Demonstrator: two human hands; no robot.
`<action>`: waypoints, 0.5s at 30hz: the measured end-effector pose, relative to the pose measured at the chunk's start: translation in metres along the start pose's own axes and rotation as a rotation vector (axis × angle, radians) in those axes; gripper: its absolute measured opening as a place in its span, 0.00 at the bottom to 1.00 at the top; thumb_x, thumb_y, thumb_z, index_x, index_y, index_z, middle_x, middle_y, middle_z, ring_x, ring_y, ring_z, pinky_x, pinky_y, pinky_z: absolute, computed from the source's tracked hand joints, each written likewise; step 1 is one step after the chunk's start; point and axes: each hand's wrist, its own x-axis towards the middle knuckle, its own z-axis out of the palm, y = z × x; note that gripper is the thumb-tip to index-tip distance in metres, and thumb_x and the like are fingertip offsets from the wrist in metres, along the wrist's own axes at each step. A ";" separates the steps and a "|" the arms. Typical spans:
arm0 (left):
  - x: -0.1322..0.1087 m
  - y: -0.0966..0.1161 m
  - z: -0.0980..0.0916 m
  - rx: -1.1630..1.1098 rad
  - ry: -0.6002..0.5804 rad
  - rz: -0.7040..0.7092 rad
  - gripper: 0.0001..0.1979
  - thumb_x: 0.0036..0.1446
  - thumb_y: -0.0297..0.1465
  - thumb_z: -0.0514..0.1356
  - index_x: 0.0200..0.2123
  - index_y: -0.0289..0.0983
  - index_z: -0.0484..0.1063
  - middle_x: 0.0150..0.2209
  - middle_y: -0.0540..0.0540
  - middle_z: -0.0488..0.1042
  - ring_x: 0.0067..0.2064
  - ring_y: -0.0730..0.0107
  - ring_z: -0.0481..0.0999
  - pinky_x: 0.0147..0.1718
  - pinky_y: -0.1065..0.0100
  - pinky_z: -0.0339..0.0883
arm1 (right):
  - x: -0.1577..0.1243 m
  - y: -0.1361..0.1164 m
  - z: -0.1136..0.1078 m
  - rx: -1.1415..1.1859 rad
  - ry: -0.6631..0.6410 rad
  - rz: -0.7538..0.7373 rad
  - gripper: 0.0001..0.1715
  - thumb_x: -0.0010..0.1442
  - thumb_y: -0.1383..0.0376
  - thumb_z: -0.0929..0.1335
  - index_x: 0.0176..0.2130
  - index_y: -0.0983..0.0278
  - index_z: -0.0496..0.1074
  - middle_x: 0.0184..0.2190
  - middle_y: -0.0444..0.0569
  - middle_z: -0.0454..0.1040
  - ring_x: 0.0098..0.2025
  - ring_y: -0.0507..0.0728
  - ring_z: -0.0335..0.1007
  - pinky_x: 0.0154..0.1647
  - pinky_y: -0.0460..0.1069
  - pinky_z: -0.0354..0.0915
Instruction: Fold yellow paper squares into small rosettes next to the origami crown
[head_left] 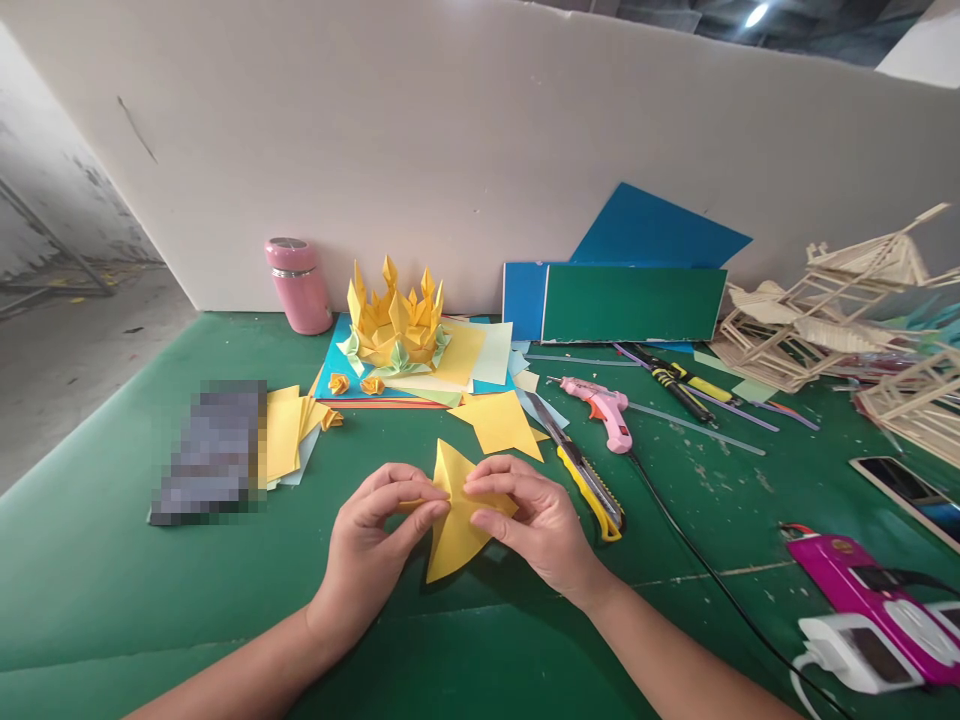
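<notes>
On a green work table (pixel 112 600), the left hand (pixel 371 540) and right hand (pixel 536 525) pinch a half-folded yellow paper sheet (pixel 454 540) just above it, fingertips closed, apparently steadying a crease; a paper crown (pixel 394 325) stands behind.

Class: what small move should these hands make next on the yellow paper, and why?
Probably press the fold flat: the left hand and right hand pinch the yellow paper at its middle, and its upper flap stands raised.
</notes>
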 end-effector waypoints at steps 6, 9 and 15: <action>-0.001 0.002 0.000 0.010 -0.055 0.036 0.04 0.48 0.29 0.65 0.23 0.43 0.78 0.25 0.49 0.76 0.30 0.66 0.73 0.31 0.67 0.70 | -0.002 0.003 0.002 -0.091 0.015 -0.066 0.07 0.53 0.65 0.72 0.35 0.56 0.79 0.36 0.47 0.74 0.39 0.55 0.72 0.39 0.49 0.70; -0.002 0.004 0.001 0.009 -0.064 0.047 0.04 0.48 0.29 0.66 0.23 0.43 0.78 0.25 0.49 0.76 0.30 0.66 0.74 0.30 0.67 0.70 | -0.002 0.002 0.003 -0.095 0.021 -0.077 0.06 0.53 0.67 0.72 0.34 0.57 0.79 0.35 0.47 0.75 0.39 0.56 0.72 0.40 0.50 0.70; -0.003 0.004 0.002 0.018 -0.119 0.068 0.05 0.50 0.27 0.64 0.24 0.41 0.77 0.25 0.49 0.76 0.30 0.67 0.74 0.30 0.69 0.71 | -0.001 0.000 0.006 -0.109 0.051 -0.106 0.04 0.53 0.69 0.71 0.30 0.59 0.77 0.32 0.47 0.77 0.37 0.55 0.73 0.38 0.49 0.71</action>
